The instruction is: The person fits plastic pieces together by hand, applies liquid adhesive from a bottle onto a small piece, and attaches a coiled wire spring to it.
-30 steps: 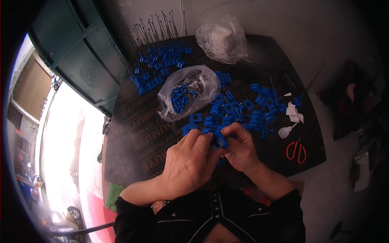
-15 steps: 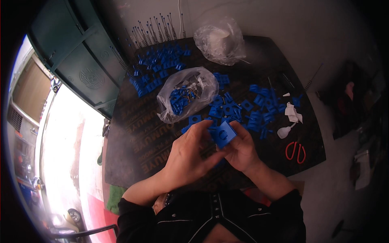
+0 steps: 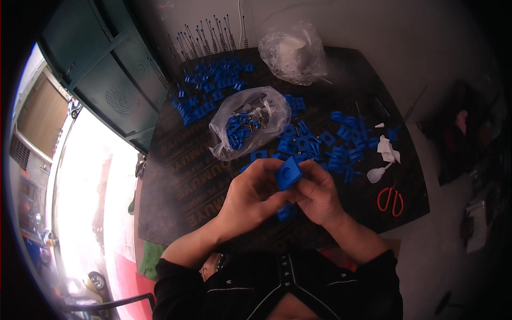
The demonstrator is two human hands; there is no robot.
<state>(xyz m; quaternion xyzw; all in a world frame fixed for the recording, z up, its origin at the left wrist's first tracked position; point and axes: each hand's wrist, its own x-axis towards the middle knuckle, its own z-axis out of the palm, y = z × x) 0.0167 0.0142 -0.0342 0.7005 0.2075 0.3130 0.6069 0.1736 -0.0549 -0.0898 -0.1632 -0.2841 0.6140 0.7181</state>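
A blue square plastic piece (image 3: 288,174) with a round recess in its face is tilted up between my two hands, above the near middle of the table. My right hand (image 3: 318,198) pinches its right side with thumb and fingers. From the left, my left hand (image 3: 246,196) curls its fingers and thumb against the piece's left and lower edges. The fingers partly hide what lies behind the piece. Loose blue plastic parts (image 3: 304,144) lie just beyond my hands, and another blue part (image 3: 286,213) shows below them.
A clear plastic bag (image 3: 280,104) holds blue parts and screws. Springs on blue bases (image 3: 213,40) stand at the back left. A second clear bag (image 3: 293,53) sits at the back. On the right lie red-handled scissors (image 3: 390,201), a white squeeze bulb (image 3: 375,175) and crumpled white paper (image 3: 388,149).
The blue piece has turned and tilted, so its face looks narrower. My left fingers and thumb have closed in on it. My right hand stays on its right side.
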